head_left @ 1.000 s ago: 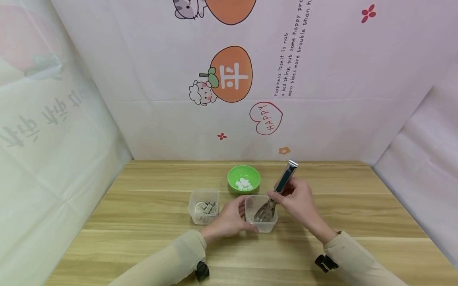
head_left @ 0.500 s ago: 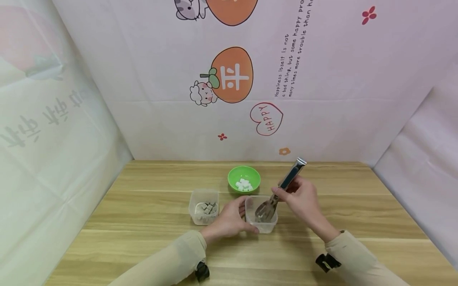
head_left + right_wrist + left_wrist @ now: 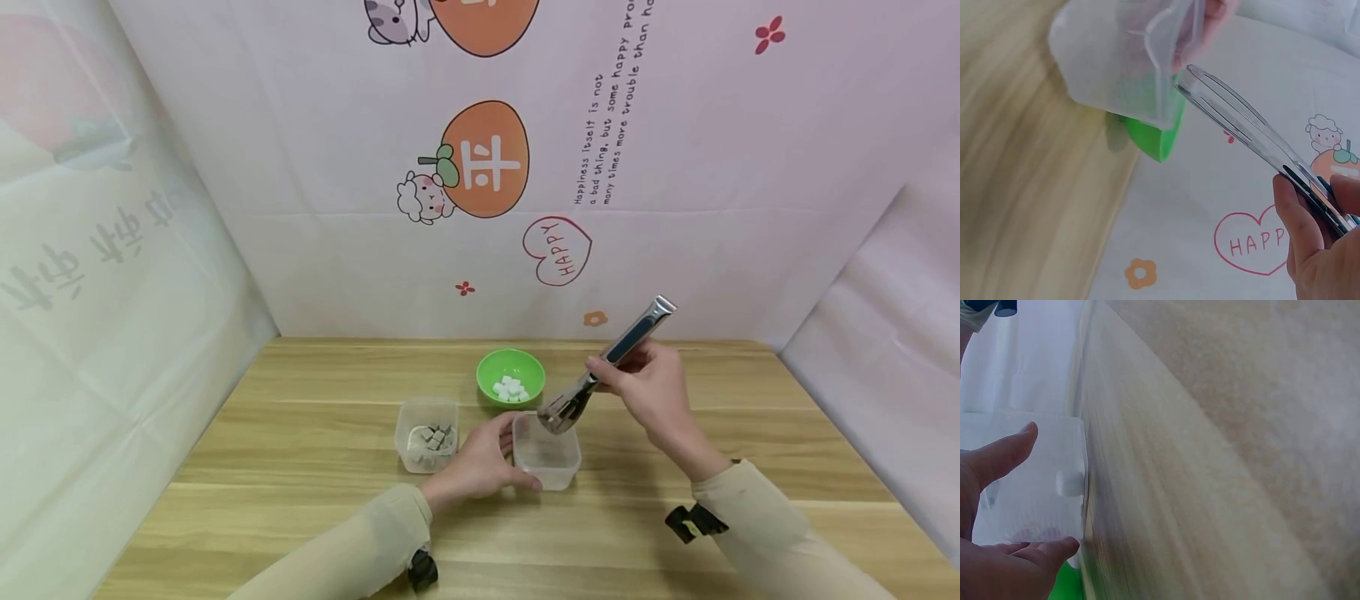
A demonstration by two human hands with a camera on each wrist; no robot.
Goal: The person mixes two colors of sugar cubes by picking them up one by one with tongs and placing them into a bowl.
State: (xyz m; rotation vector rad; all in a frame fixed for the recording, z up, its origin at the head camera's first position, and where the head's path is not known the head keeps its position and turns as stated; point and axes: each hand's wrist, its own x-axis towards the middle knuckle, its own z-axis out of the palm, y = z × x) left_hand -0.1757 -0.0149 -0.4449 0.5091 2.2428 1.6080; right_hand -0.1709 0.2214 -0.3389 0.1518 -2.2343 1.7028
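Observation:
My left hand [image 3: 487, 458] holds a clear plastic container [image 3: 555, 479] from its left side, thumb near the front and fingers toward the back. Through its wall, a white cube [image 3: 1070, 484] shows low down in the left wrist view. My right hand [image 3: 652, 387] grips metal tongs [image 3: 633, 337] with dark handle panels, slanted with the handle end up to the right. The tong heads are close together, over the container's back rim in the head view. Behind it stands a green bowl [image 3: 491, 367] with several white cubes [image 3: 512, 388].
Left of my left hand is a second clear container [image 3: 408, 417] holding several greyish cubes [image 3: 435, 437]. All stand on a wooden table [image 3: 315, 433]. A printed white cloth [image 3: 337, 275] rises at the table's back edge, with more white cloth at both sides.
My right hand has lifted the tongs up and to the right, out of the container to above its rim. My left hand has stayed on the container.

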